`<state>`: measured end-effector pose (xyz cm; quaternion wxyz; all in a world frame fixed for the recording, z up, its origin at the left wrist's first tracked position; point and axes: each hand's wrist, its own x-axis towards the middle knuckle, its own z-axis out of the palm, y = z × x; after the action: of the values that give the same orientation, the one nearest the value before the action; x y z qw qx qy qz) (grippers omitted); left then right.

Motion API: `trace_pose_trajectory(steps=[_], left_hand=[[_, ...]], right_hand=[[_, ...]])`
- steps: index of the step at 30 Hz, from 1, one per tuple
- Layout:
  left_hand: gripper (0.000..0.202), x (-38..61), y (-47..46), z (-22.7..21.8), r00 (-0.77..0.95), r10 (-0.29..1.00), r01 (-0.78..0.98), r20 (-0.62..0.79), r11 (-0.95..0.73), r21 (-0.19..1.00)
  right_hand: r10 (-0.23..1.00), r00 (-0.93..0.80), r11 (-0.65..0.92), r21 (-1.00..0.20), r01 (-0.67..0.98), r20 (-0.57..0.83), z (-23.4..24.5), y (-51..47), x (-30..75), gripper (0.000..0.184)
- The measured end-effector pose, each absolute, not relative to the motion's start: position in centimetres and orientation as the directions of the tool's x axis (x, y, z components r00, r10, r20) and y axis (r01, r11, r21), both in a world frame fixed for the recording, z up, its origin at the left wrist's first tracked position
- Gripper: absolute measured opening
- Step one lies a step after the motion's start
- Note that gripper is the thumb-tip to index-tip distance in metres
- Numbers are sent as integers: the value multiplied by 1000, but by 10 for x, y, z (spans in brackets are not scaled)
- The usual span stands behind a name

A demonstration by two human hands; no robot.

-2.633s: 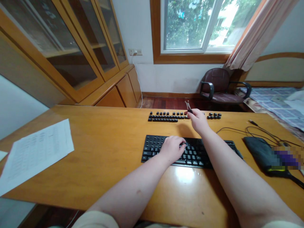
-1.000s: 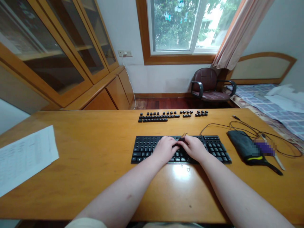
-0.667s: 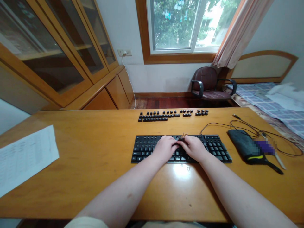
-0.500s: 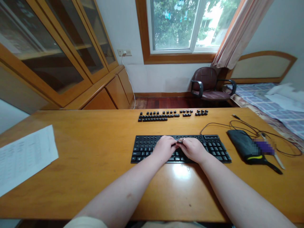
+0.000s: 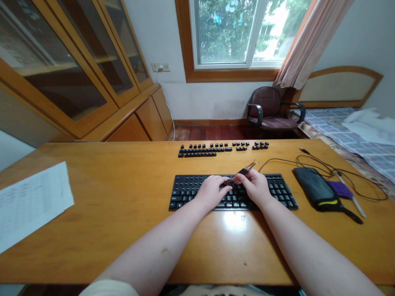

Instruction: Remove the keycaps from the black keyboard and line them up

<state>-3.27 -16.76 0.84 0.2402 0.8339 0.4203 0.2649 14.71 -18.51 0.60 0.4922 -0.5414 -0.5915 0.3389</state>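
Note:
A black keyboard (image 5: 188, 192) lies on the wooden desk under both hands, with many keys on its left side and number pad. My left hand (image 5: 211, 191) is closed over the middle of it, fingertips pinching a small black keycap (image 5: 230, 182). Just to the right, my right hand (image 5: 256, 188) grips a keycap puller (image 5: 243, 171), whose dark body and thin wire ends stick up past the fingers. The fingertips of both hands are close together, and the keys beneath them are partly hidden. Loose black keycaps (image 5: 197, 155) stand in rows behind the keyboard.
Right of the keyboard lie a dark pouch (image 5: 310, 187), a purple item (image 5: 340, 189), a pale thin stick (image 5: 359, 209) and a coiled cable (image 5: 328, 166). Printed paper (image 5: 33, 201) rests at the left. Beyond the desk (image 5: 108, 193) stand a chair (image 5: 268, 109) and a bed.
My right hand has turned and lifted slightly away from the left, and the puller's wire ends now show pointing up. The left hand stays almost in place, with the keycap now visible.

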Motion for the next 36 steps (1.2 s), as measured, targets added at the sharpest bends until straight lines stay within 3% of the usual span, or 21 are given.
trace_pose_trajectory(steps=[7,20,25,31,36], left_hand=[[22,-34,-168,11,460,856,526,236,-477,705],[21,-36,-169,13,518,821,509,240,-521,685],[38,-37,-171,10,422,876,476,234,-434,765],[21,-37,-170,10,561,757,470,334,-624,624],[20,-36,-168,6,554,766,505,325,-620,600]], right_hand=[[961,117,193,-911,365,250,5,-184,147,23],[977,72,157,-904,397,201,8,-187,139,24],[985,68,129,-939,320,158,5,-186,138,26],[992,72,87,-964,252,108,-4,-181,140,31],[997,45,58,-981,187,67,-2,-181,139,30]])
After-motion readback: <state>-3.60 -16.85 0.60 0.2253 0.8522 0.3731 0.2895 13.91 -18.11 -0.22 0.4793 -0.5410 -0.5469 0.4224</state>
